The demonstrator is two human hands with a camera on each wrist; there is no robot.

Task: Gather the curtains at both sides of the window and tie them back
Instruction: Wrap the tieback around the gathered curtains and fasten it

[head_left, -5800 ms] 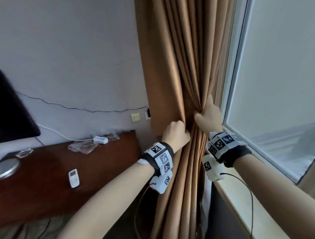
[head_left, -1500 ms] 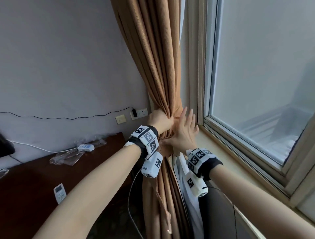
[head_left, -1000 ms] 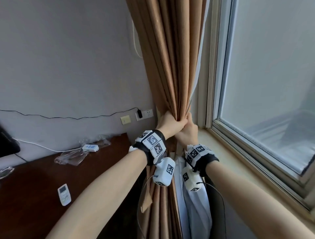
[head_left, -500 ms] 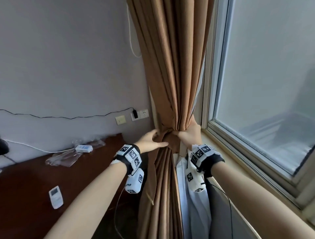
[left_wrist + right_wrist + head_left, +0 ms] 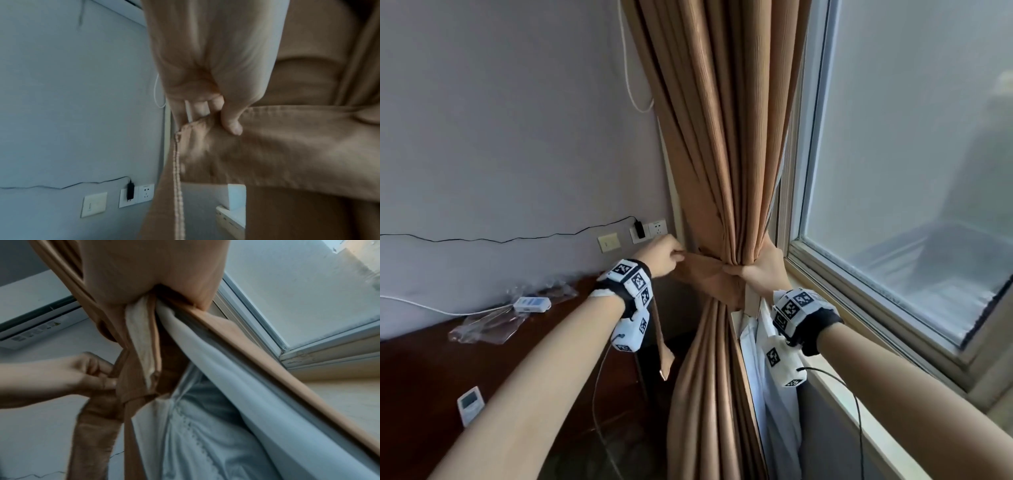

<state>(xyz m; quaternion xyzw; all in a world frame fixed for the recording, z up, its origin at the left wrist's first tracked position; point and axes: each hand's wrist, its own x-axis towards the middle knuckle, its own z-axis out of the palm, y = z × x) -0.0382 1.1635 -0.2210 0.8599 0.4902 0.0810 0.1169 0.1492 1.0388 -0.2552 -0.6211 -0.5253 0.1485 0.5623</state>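
The tan curtain [image 5: 726,154] hangs gathered into a bunch beside the window. My right hand [image 5: 751,270] grips the bunch at its waist from the window side. My left hand [image 5: 677,255] is left of the bunch, near the wall, and pinches the matching tan tieback band [image 5: 702,265], which runs level from my fingers to the bunch. The band's loose end [image 5: 661,346] dangles below my left wrist. In the left wrist view my thumb [image 5: 231,125] presses the band [image 5: 287,146] against my curled fingers. A white lining [image 5: 205,402] hangs under my right hand.
A dark wooden desk [image 5: 431,383] stands at the lower left, with a white remote [image 5: 470,406], a small white device [image 5: 532,304] and crumpled plastic on it. A socket with a black plug [image 5: 647,230] is on the wall. The window sill [image 5: 887,442] runs along the right.
My left hand has left the curtain bunch, taken the tieback band and drawn it left toward the wall. My right hand still holds the gathered curtain.
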